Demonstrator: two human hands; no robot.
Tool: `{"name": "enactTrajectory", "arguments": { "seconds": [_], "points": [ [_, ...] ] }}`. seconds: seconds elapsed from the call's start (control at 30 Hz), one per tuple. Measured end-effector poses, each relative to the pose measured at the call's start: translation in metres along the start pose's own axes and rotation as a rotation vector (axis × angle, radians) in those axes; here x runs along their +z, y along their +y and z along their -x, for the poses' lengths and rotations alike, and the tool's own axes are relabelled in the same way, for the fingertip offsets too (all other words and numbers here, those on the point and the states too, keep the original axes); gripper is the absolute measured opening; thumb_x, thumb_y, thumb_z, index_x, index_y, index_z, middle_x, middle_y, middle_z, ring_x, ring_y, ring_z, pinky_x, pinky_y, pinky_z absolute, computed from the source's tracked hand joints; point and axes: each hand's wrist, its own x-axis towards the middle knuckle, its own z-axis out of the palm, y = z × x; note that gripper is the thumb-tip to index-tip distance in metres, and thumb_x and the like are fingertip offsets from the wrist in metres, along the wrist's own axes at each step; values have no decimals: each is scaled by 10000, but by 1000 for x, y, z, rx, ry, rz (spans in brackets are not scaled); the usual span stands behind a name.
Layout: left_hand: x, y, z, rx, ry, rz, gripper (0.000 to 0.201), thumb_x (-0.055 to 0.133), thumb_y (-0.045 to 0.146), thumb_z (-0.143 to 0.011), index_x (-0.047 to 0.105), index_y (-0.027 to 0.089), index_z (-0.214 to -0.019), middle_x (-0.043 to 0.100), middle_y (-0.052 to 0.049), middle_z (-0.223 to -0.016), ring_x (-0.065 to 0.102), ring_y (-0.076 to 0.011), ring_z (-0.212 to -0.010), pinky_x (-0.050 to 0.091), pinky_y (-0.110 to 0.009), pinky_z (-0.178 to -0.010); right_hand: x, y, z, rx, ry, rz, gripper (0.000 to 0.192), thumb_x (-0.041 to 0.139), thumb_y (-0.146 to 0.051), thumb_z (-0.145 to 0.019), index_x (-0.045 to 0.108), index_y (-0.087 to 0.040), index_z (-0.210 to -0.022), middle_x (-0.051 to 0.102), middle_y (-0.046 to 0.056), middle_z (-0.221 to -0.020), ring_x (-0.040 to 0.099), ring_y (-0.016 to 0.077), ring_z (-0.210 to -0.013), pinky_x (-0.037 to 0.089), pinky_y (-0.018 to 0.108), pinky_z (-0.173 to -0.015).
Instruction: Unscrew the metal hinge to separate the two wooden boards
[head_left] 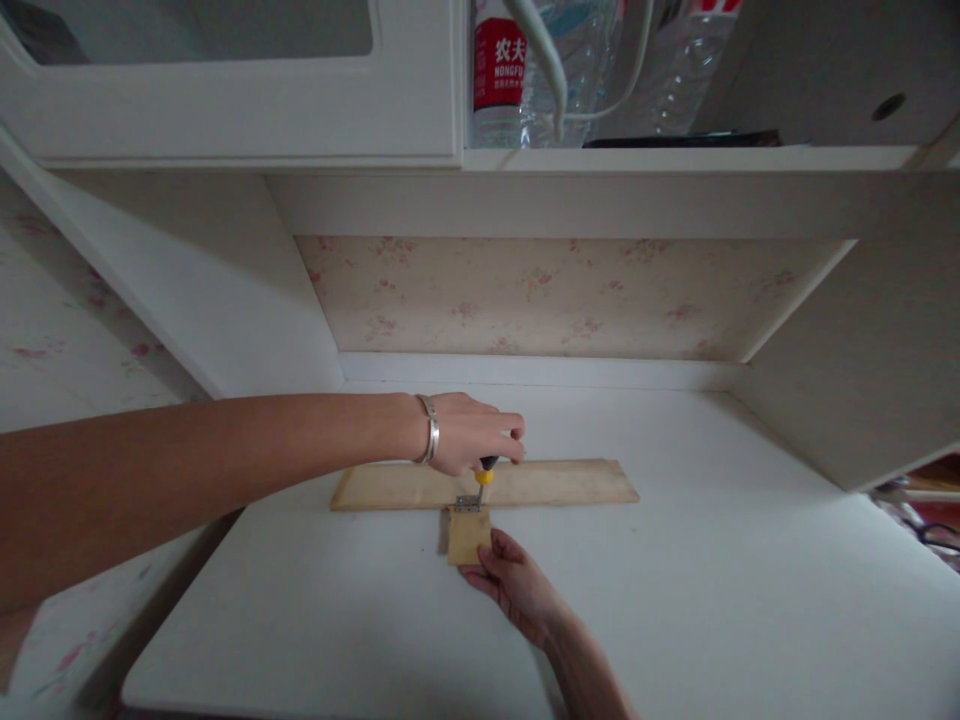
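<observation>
My left hand [474, 432], a silver bracelet at its wrist, reaches in from the left and grips a screwdriver [485, 476] with a black and yellow handle. The handle's top is hidden in my fingers. Its shaft points down at a small metal hinge [468, 503], which lies where a long wooden board [559, 484] meets a small wooden piece [466, 536]. From below, my right hand [517, 580] pinches the small piece at its lower right corner, thumb on top and fingers beneath. The board lies flat across the white tabletop [300, 600].
Above the tabletop runs a white shelf [675, 160] holding clear plastic bottles [500, 75] and a white cable [546, 50]. A cabinet door [225, 110] is at the upper left. White panels [847, 330] flank the desk, and assorted items sit beyond the right edge.
</observation>
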Motion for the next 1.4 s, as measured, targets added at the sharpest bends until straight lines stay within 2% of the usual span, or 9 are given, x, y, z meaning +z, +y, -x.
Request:
{"name": "enactTrajectory", "arguments": {
  "seconds": [0.1,0.23,0.4,0.53,0.67,0.87,1.0,1.27,1.4],
  "points": [
    [-3,-1,1,9,-41,1,211,581,235,-769,554,308,-965,575,22,-1035,558,-157,-876,327,-254,-520,0,-1,0,1,-1,6,282,615,-302,-791,543,-167,-1028,624,59,-1024,604,122,-835,460,269,-796],
    [-1,-1,-2,-81,-31,-51,251,550,397,-792,542,295,-1022,599,-12,-968,579,-157,-730,325,-260,-519,1,-2,1,0,-7,10,286,608,-306,-796,542,-170,-1038,621,61,-1035,601,122,-843,457,271,-798],
    [8,0,-6,-172,2,-112,388,346,547,-854,565,248,-968,635,-48,-809,594,-197,-685,342,-276,-536,0,0,0,-5,-14,13,291,615,-292,-790,542,-172,-1045,619,58,-1035,596,122,-849,453,270,-801],
    [7,-2,-3,-95,51,-85,364,438,531,-820,542,254,-1032,615,-50,-970,592,-198,-769,340,-276,-522,-1,1,0,-17,-17,8,286,619,-294,-785,548,-172,-1033,618,56,-1033,594,128,-855,452,278,-809],
    [2,-5,1,64,16,-25,305,590,325,-766,518,321,-1062,578,18,-1064,576,-164,-848,330,-258,-513,-1,0,0,-10,-15,4,290,628,-296,-776,552,-178,-1030,614,51,-1036,597,130,-849,458,280,-802],
    [6,-5,-2,-33,14,-98,212,485,372,-840,533,254,-1010,597,-32,-933,588,-164,-727,349,-261,-525,-2,1,1,0,-17,13,306,618,-320,-784,546,-174,-1043,616,60,-1048,603,125,-842,457,276,-811],
    [10,-2,-5,-44,51,-119,243,418,421,-869,515,237,-994,613,-44,-912,596,-167,-684,365,-261,-524,0,0,2,2,-17,18,318,629,-327,-773,548,-174,-1039,621,62,-1038,606,126,-834,460,274,-802],
    [16,3,-11,-220,85,-156,329,361,499,-868,515,227,-973,647,-61,-726,607,-201,-651,373,-277,-559,2,-4,3,0,-3,33,353,662,-364,-734,560,-181,-1018,626,60,-1028,601,147,-858,452,301,-819],
    [13,4,-8,-157,114,-124,353,395,525,-847,528,215,-953,635,-74,-876,598,-199,-728,352,-265,-536,2,-3,2,-10,-14,15,343,652,-357,-747,558,-175,-1022,625,60,-1029,599,139,-859,448,290,-821]
  ]
}}
